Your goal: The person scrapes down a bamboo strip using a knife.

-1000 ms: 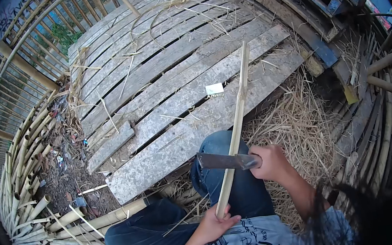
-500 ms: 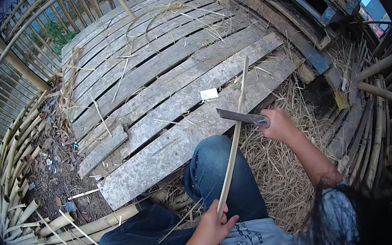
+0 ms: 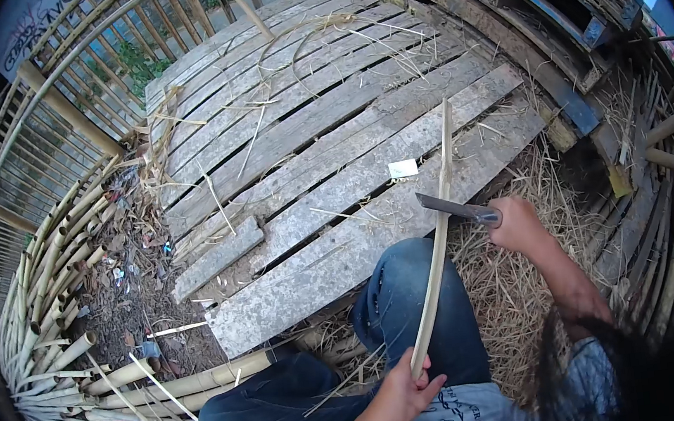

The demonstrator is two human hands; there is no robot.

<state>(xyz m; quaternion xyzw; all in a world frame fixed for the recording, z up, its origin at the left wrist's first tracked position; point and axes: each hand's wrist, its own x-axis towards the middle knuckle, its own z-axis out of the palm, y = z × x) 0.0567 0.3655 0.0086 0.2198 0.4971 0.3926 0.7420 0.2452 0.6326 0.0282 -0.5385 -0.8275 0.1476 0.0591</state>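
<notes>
The left hand (image 3: 407,389) is gripping the lower end of the bamboo strip (image 3: 435,286), which is slanting over the bent knee (image 3: 405,273) towards the slatted platform (image 3: 303,277). The right hand (image 3: 515,225) is holding the blade (image 3: 467,210), which is crossing the strip beyond the knee. Hazard: with only one end gripped, the strip could be twisting, causing the edge to be skidding towards knee or fingers

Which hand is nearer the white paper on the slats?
Right. In view, the right hand is to the lower right of the white paper; the left hand is farther below.
</notes>
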